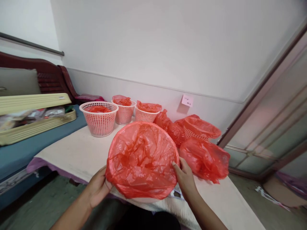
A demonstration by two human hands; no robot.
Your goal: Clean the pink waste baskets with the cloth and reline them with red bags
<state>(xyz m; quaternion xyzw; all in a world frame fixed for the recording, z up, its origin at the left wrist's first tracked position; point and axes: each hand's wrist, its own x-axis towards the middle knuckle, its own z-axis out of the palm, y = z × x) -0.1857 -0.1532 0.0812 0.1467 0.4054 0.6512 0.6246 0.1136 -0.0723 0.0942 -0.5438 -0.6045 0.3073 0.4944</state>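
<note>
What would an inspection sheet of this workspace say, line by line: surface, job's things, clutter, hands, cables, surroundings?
Surface: table with a pale cover, purple cloth showing along its left edge.
Job's things: held basket, red plastic lining it and covering its rim; three perforated baskets behind and left, red plastic inside; red-covered basket at back right; bunched red plastic beside it.
Clutter: yellow box at far left, packets inside.
Hands: left hand supports the held basket's left side; right hand grips its right, thumb over the rim.
Cables: nothing seen for certain.
Surroundings: pink note on the wall, writing unreadable.
</note>
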